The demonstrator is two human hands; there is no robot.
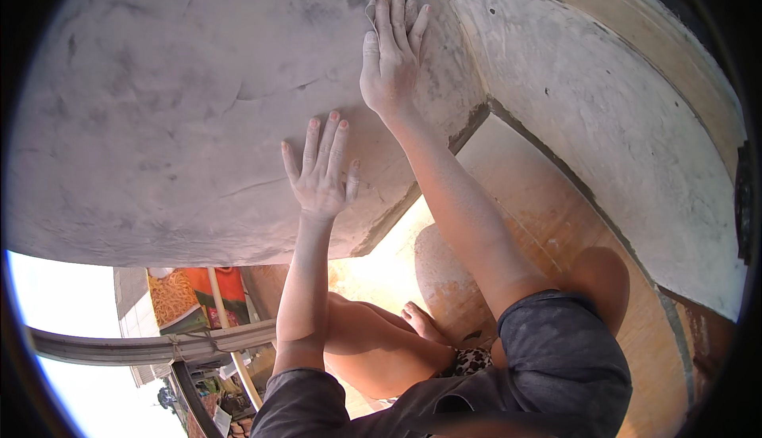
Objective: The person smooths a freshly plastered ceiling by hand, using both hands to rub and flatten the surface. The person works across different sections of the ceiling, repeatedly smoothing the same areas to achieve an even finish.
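Note:
My left hand (320, 168), coated in white dust, lies flat on the grey plastered wall (182, 104) with its fingers spread and nothing in them. Higher up and to the right, my right hand (393, 61) is just as dusty. Its fingers press a small grey sheet of sandpaper (410, 11) against the same wall, near the inner corner. Most of the sheet is hidden under the fingers; one thin edge curls out beside the index finger.
Another plastered wall (595, 112) meets the first at the right. Below is a brown, dusty floor (548, 223) beside my bare legs. A curved metal rail (159, 348) runs at the lower left, with a colourful printed sheet (218, 291) behind it and bright outdoors beyond.

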